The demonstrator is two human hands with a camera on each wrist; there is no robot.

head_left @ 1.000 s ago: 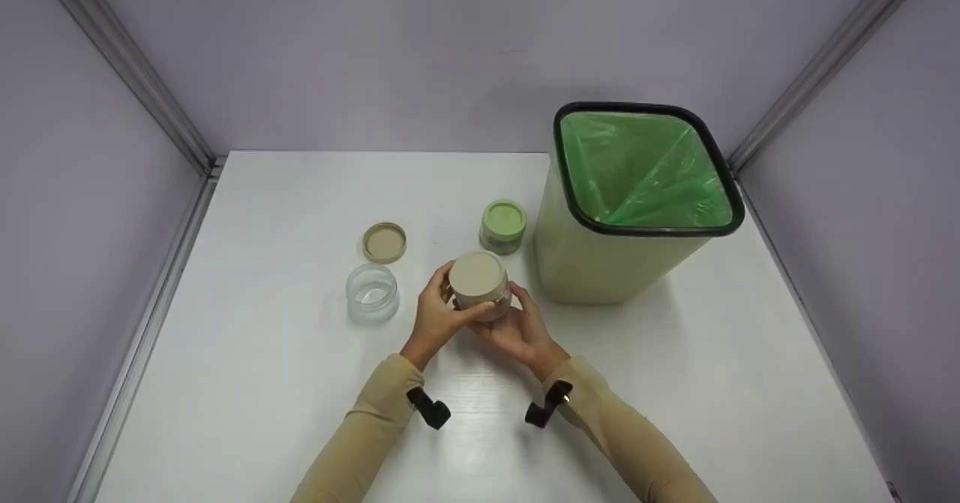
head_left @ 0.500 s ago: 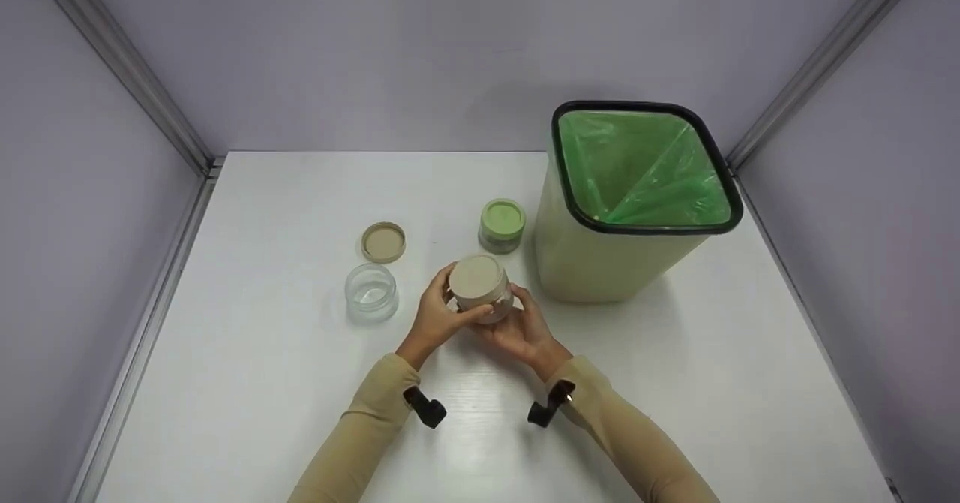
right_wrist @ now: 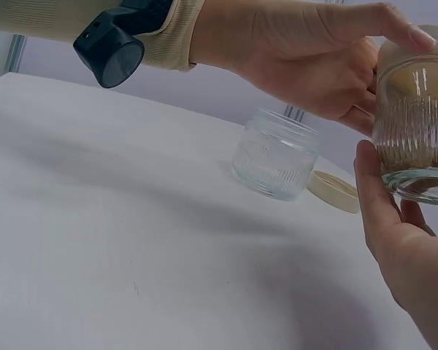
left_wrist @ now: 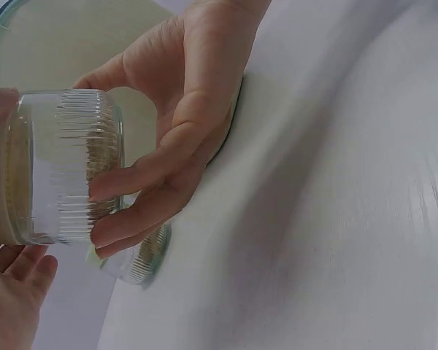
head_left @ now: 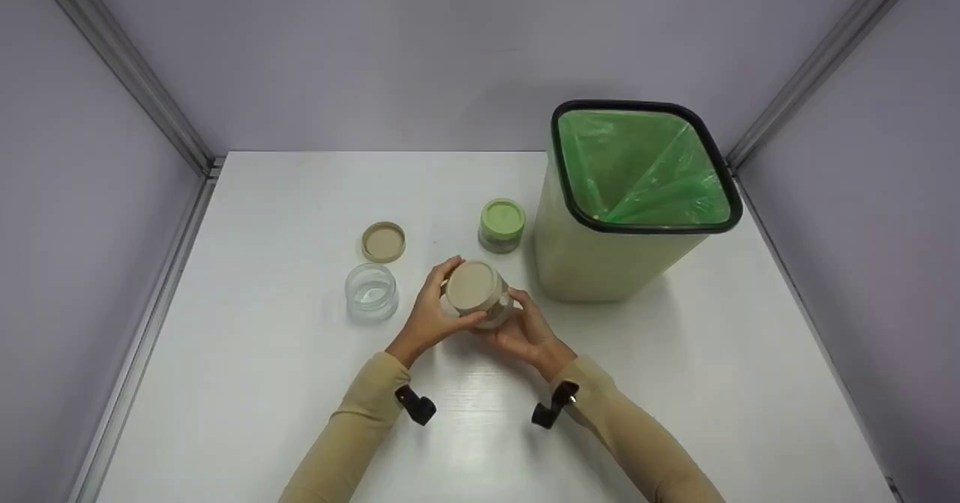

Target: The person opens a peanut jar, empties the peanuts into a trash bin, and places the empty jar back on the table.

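Both hands hold a ribbed glass jar (head_left: pixel 496 309) just above the white table (head_left: pixel 262 383), tilted with its top toward the left. My left hand (head_left: pixel 427 315) grips its beige lid (head_left: pixel 471 285) from the left. My right hand (head_left: pixel 525 330) wraps the glass body from the right and below. In the right wrist view the jar (right_wrist: pixel 416 138) shows brownish contents, with the left hand (right_wrist: pixel 314 58) over its top and the right hand (right_wrist: pixel 401 248) under it. In the left wrist view the right hand (left_wrist: pixel 182 131) curls round the jar (left_wrist: pixel 66 168).
An open empty glass jar (head_left: pixel 371 291) stands left of the hands, with a loose beige lid (head_left: pixel 383 242) behind it. A green-lidded jar (head_left: pixel 502 225) stands beside a pale bin (head_left: pixel 600 263) lined with a green bag at the right. Grey walls enclose the table.
The jar has tilted so its lid leans left. The left hand has shifted round the lid, and both forearms have drawn slightly nearer.
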